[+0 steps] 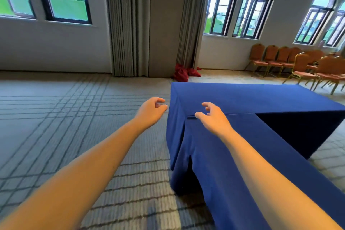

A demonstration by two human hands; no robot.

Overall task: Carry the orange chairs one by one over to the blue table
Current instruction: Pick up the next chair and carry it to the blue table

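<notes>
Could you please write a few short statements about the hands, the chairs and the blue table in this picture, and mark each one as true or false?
1. The left hand and the right hand both hold nothing. True.
2. The orange chairs stand on the left side of the room. False: they stand in rows at the far right, below the arched windows.
3. The blue table is draped down to the floor. True.
4. The red bundle lies on top of the table. False: it lies on the floor, at the foot of the curtain.
</notes>
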